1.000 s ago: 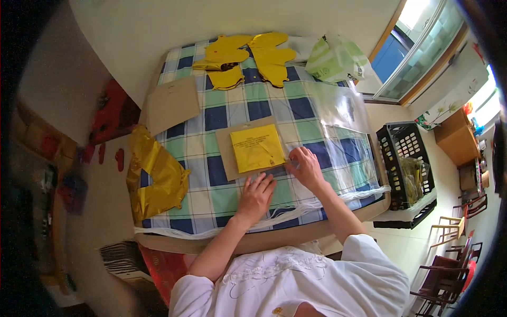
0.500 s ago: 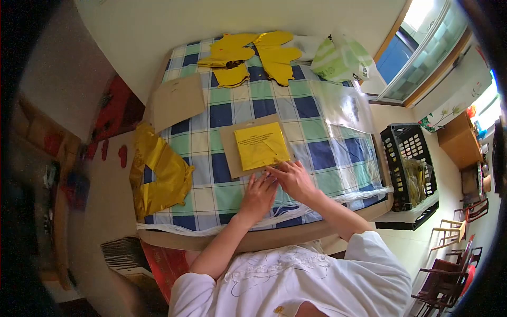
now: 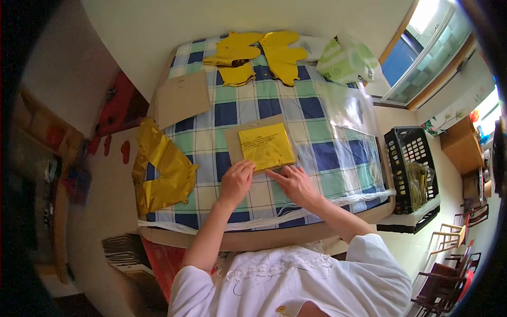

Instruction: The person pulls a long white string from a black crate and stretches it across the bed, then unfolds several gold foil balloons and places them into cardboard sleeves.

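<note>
Yellow sheet [image 3: 266, 146] lies flat on a brown card [image 3: 232, 143] in the middle of the table, on a blue, green and white checked cloth [image 3: 227, 113]; the left hand [image 3: 236, 182] has its bent fingers bunched on the near left corner of the card, and I cannot tell if they pinch it or only press on it; the right hand [image 3: 296, 185] lies spread out and flat on the cloth, holding nothing, with one finger pointing at the near edge of the card, just beside it; the cloth is bare between the card and the near edge of the table, around the two hands; on the left edge a crumpled piece of gold foil [image 3: 161, 169] hangs partly off the table; a second brown card [image 3: 182, 98] sits at the far left and sticks out past the edge; yellow balloons [image 3: 259, 50] lie at the far end by the wall [image 3: 237, 18]; a green and white bag [image 3: 346, 61] stands at the far right corner; clear plastic [image 3: 346, 108] covers the right side of the cloth; a black basket [image 3: 409, 158] stands on the floor just beside the right edge; the yellow sheet has dark lines of print, too small to read; the print on the bag cannot be read either.
</note>
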Tool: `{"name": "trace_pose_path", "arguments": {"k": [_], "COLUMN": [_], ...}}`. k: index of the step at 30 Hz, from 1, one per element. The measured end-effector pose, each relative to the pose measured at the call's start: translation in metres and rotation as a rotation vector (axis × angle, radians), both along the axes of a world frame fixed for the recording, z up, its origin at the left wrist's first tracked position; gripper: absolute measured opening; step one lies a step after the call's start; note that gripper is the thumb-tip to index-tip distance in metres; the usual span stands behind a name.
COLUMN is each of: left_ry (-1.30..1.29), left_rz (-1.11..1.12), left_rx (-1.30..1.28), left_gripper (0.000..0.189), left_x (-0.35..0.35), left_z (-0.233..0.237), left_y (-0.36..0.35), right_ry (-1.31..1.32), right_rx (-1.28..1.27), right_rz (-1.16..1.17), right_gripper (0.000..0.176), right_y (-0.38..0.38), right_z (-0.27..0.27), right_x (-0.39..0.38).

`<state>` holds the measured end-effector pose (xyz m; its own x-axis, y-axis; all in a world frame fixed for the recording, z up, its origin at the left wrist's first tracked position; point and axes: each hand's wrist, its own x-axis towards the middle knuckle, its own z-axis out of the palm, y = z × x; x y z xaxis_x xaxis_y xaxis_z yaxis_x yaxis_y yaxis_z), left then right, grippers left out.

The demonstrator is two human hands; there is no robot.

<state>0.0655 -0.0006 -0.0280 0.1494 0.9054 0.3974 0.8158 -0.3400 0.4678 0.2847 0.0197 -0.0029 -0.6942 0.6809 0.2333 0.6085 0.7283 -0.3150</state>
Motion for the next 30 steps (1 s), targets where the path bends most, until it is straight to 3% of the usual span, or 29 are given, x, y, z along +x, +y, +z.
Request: {"name": "trace_pose_path", "arguments": {"k": [14,17,20,23,24,26,30], "left_ry": [-0.023,-0.016,0.004,0.002,-0.002,-0.011,0.113], "left_rz": [0.022,0.018,0.002,0.016,0.026,0.023,0.037], "left_rx": [0.028,0.033,0.043,0.063,0.068,0.048,0.155], "left_gripper": [0.019,0.019,0.018,0.016,0.015,0.018,0.030], "left_x": [0.003,0.003,0.002,0.005,0.006,0.006,0.016], "left_z": [-0.001,0.000,-0.001,-0.001,0.000,-0.002,0.011], "left_y": [-0.001,-0.002,0.000,0.001,0.000,0.001,0.005], "right_ry": [-0.115,-0.073,0.173,0.474,0.443,0.287,0.259], "right_rx": [0.084,0.091,0.103,-0.179,-0.161,-0.250,-0.280], "right_rz": [0.028,-0.009,-0.005,-0.448,-0.530,-0.568,-0.556], "right_gripper": [0.052,0.052,0.041,0.016,0.014,0.017,0.022], "right_y": [0.016,0.014,0.014,0.022,0.028,0.034,0.040], "right_z": [-0.012,-0.010,-0.010,-0.017,-0.009,-0.012,-0.022], "right_x": [-0.004,-0.005,0.003,0.025,0.032,0.043,0.041]}}
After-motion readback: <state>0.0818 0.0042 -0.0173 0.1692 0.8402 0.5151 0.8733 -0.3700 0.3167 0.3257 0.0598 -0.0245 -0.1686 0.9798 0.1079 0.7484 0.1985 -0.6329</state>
